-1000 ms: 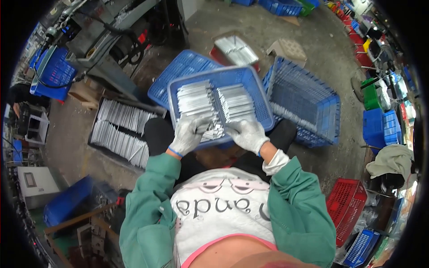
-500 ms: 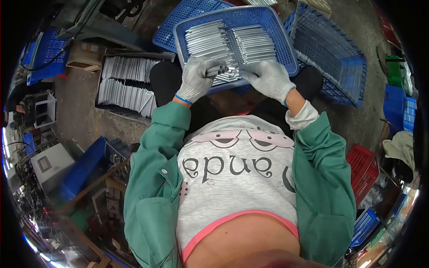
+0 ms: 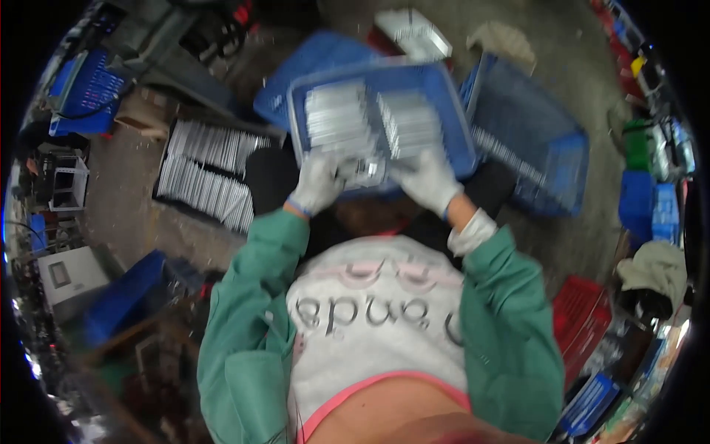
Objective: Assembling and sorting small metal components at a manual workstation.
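tubes [image 3: 367,172] in a small bunch are sitting by the left hand [image 3: 319,185], over the near side of a blue basket [image 3: 456,127]. the left fingers are apparently curling around the bunch and gripping it, while the bright ends are facing the right hand [image 3: 430,182]. the bunch is thus lying just to the right of the left fingers and to the left of the right fingertips, its long axis seemingly running sideways from one glove toward the other, the left hand being the nearer. the right fingers are pointing inward at those ends; blur is hiding whether they are touching or pinching anything, so i cannot say. beyond the gloves, a left stack [image 3: 336,118] and a right stack [image 3: 410,124] of similar pieces are lying side by side in the basket, roughly crosswise. a black crate [image 3: 277,138] is standing to the left, holding more, and a blue crate [image 3: 568,172] is standing to the right.
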`<state>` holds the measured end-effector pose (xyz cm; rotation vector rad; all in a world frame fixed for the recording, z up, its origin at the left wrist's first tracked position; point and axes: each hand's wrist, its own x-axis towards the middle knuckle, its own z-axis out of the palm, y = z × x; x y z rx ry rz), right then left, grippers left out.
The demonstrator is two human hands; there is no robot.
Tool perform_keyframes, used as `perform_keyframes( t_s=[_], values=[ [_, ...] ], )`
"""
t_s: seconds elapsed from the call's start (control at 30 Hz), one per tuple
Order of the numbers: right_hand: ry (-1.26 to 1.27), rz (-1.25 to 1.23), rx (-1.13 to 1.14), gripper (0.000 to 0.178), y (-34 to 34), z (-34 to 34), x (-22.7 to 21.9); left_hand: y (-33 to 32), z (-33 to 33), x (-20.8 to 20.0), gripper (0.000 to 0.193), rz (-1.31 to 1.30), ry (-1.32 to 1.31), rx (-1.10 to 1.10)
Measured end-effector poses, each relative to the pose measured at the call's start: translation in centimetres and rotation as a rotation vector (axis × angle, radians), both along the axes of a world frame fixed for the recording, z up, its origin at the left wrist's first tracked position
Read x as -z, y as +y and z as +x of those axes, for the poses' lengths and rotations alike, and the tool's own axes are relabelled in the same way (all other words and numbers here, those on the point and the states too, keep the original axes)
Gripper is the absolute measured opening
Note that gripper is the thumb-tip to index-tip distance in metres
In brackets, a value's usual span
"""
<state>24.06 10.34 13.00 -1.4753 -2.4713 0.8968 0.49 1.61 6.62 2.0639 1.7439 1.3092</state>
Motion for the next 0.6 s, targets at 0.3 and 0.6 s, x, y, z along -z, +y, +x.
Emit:
perform_keyframes(
  t_s=[0.3,0.6],
  values=[
    [-0.089,0.116,-0.063,0.033,-7.2,0.9,-4.9,-5.1,-1.1,0.2,0.020,-0.457,0.402,0.028],
    [-0.130,0.097,0.017,0.045,-8.3,1.5,-2.5,-5.8,0.4,-1.7,0.028,-0.479,-0.534,0.048]
  ],
)
